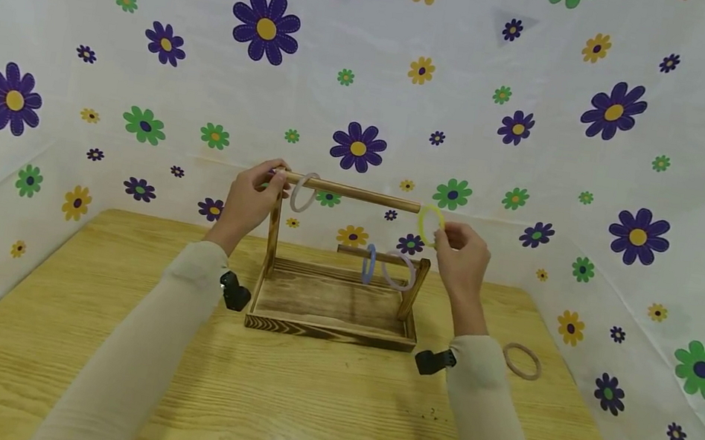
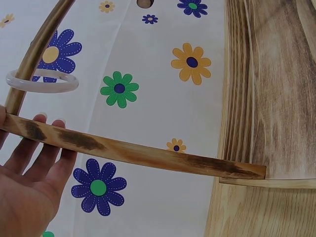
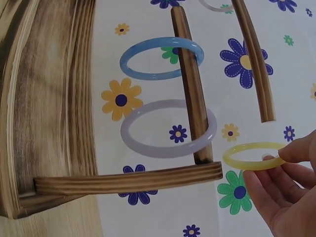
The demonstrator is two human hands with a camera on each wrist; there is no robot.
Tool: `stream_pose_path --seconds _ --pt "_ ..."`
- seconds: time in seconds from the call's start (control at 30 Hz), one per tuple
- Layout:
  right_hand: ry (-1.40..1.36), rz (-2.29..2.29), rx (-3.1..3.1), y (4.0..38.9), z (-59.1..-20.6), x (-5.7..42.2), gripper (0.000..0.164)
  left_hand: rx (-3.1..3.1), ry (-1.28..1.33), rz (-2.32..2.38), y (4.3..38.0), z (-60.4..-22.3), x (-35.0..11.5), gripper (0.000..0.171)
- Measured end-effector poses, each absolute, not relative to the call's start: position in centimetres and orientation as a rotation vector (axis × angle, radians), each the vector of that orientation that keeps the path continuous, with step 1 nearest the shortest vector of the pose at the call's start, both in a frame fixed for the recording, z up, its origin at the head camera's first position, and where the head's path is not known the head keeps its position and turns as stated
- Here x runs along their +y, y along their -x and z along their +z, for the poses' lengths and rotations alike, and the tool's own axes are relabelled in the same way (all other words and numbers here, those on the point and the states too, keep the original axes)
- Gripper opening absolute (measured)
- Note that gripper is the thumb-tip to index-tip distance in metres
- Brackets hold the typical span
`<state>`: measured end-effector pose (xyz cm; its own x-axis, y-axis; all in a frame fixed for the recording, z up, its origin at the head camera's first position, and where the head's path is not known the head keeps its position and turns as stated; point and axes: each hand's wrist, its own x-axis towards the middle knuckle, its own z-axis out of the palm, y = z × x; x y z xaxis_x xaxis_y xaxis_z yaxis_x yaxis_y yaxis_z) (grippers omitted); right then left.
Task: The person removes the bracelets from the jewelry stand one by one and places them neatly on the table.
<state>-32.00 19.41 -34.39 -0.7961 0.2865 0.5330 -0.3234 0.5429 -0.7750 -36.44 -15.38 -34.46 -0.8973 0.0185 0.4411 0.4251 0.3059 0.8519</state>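
Observation:
My left hand [image 1: 250,202] grips the top of the tall left post [image 2: 133,153] of a wooden rack [image 1: 330,334], where the upper rod [image 1: 363,194] begins. A whitish ring [image 2: 44,88] hangs on that rod close to the left hand. Between thumb and fingers, my right hand [image 1: 463,258] pinches a yellow ring [image 3: 247,166] beside the rod's free right end. In the right wrist view the ring sits apart from the rod tip. Below, a blue ring [image 3: 153,76] and a lilac ring [image 3: 168,152] hang on the lower rod [image 3: 190,79], which juts left from the short right post.
A brownish ring [image 1: 523,376] lies on the wooden table [image 1: 312,410] to the right, near the right forearm. The rack's base is a shallow tray with raised edges. A flower-patterned white cloth [image 1: 314,109] stands behind the table and along both sides.

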Motion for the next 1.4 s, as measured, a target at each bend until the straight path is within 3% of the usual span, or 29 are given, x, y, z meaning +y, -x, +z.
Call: stream_pose_path --seconds 1.4 --pt "-0.001 1.201 -2.576 26.9 -35.5 25.2 0.031 -2.217 0.410 -1.608 36.6 -34.5 -15.4 0.039"
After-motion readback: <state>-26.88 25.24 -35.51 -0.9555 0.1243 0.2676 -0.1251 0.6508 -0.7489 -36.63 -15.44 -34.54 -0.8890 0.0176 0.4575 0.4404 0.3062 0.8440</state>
